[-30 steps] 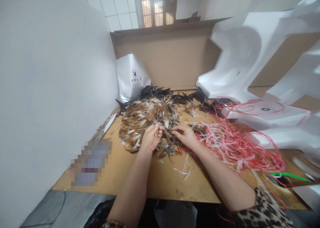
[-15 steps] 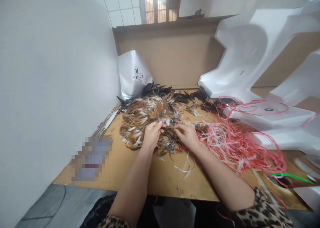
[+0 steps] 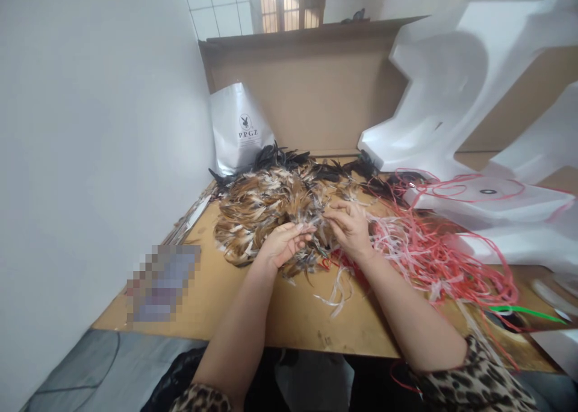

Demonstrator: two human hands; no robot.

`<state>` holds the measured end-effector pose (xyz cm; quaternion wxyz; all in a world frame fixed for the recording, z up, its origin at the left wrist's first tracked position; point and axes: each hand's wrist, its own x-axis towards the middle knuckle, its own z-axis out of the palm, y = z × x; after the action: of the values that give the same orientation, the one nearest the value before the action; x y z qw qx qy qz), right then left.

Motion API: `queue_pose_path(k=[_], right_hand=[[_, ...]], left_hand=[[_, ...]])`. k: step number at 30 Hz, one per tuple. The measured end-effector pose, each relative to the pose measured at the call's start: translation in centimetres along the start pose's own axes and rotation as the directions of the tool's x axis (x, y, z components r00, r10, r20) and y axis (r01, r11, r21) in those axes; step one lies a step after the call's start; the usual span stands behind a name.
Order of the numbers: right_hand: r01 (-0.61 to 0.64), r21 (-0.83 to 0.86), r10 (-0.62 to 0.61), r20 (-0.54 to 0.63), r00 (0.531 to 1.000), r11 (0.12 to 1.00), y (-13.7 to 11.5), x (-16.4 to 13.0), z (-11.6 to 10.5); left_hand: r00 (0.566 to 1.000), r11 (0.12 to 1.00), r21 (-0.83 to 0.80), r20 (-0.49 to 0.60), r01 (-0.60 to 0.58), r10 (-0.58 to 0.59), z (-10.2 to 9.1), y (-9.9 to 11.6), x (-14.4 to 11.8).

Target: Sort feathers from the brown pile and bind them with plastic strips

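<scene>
On the board (image 3: pixel 253 315), at the near edge of the feather pile (image 3: pixel 266 210), both hands are seen at work. The left hand (image 3: pixel 283 243) is half curled, thumb and fingertips closed on a small tuft of feathers at the pile's front. The right hand (image 3: pixel 350 228) is set just beside it, fingers bent and pinching into the same clump — what exactly is held under them cannot be told. The step in hand is judged to be picking or sorting: a few feathers are being drawn out of the heap. A light, fine pinch would be called for next, since the quills are thin and tangled and too many could easily be lifted at once.

Brown, ginger and white feathers are heaped loosely, soft and wispy, with black ones (image 3: pixel 289 157) fringing the far side. Thin red and pale pink strings (image 3: pixel 424 255) are sprawled in loops to the right, touching the right wrist. White foam blocks (image 3: pixel 447 105) — smooth, moulded, bulky — are stacked beyond them. A glossy silver bag (image 3: pixel 239 132) is stood against a cardboard wall (image 3: pixel 316 93) at the back.
</scene>
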<state>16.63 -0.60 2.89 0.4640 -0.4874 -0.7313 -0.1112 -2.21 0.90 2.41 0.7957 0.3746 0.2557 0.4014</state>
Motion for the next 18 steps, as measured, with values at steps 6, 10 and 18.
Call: queue_pose_path(k=[6, 10, 18], right_hand=[[-0.126, 0.089, 0.127, -0.011, 0.992, 0.988, -0.7, 0.1, 0.0], [-0.239, 0.210, 0.273, -0.148, 0.951, 0.948, -1.5, 0.2, 0.0], [-0.618, 0.638, 0.489, 0.399, 0.776, 0.460, -2.8, -0.3, 1.8]], left_hand=[[0.996, 0.997, 0.015, -0.048, -0.071, 0.071, 0.4, -0.4, 0.3], [0.958, 0.969, 0.083, -0.148, -0.234, 0.244, 0.8, -0.8, 0.7], [0.938, 0.938, 0.205, -0.151, -0.279, 0.312, 1.3, -1.7, 0.9]])
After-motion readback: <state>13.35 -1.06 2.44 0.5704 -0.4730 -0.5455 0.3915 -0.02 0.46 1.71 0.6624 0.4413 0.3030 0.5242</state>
